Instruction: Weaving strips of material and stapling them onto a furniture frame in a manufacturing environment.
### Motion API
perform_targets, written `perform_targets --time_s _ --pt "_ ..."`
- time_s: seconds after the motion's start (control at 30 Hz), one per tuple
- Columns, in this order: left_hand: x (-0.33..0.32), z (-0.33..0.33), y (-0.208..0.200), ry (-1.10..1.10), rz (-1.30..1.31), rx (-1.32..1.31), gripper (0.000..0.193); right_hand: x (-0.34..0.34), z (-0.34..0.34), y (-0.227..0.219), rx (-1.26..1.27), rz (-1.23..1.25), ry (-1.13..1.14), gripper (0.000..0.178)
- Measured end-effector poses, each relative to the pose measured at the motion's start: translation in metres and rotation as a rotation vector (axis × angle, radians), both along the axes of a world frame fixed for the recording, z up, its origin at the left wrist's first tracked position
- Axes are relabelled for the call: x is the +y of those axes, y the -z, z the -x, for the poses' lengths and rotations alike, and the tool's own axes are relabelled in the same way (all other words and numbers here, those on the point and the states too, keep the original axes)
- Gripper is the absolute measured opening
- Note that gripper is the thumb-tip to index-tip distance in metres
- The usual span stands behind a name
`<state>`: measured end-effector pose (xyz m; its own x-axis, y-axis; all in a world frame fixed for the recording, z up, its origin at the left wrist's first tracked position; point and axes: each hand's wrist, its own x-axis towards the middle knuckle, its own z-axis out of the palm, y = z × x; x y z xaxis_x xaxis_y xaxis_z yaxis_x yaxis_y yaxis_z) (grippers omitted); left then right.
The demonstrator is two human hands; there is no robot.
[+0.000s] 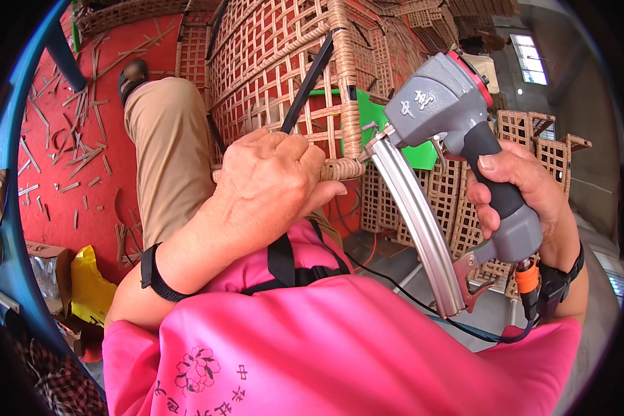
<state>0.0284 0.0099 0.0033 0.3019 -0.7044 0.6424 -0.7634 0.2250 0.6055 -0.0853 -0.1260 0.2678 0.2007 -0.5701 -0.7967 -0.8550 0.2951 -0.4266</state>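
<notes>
Your pink shirt [367, 347] has dark writing. Your left hand [270, 173] wraps the woven frame [351, 104] at its near edge; your right hand [527, 177] hugs the white-lettered nail gun [437, 104] beside it. Red floor [100, 229] gives room left.

Loose brown strips [86, 163], long and short, lie scattered over the red floor [57, 243]

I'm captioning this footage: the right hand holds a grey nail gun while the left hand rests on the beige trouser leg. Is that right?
Not quite; one place is wrong. The head view shows the left hand gripping the wrapped edge of the woven frame. The right hand does hold the grey nail gun.
</notes>
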Motion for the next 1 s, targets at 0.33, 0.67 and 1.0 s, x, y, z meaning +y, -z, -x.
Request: perform_targets --time_s 0.33,0.67,1.0 --pt "0.0 -0.003 0.0 0.013 0.023 0.031 0.041 0.045 0.026 0.014 0.054 0.203 -0.129 0.038" --pt "0.005 -0.004 0.001 -0.03 0.024 0.023 0.04 0.079 0.094 0.064 -0.235 0.297 -0.084 0.027" --pt "0.003 0.0 0.0 -0.075 0.051 0.001 0.042 0.09 0.108 0.093 -0.345 0.411 -0.123 0.026"
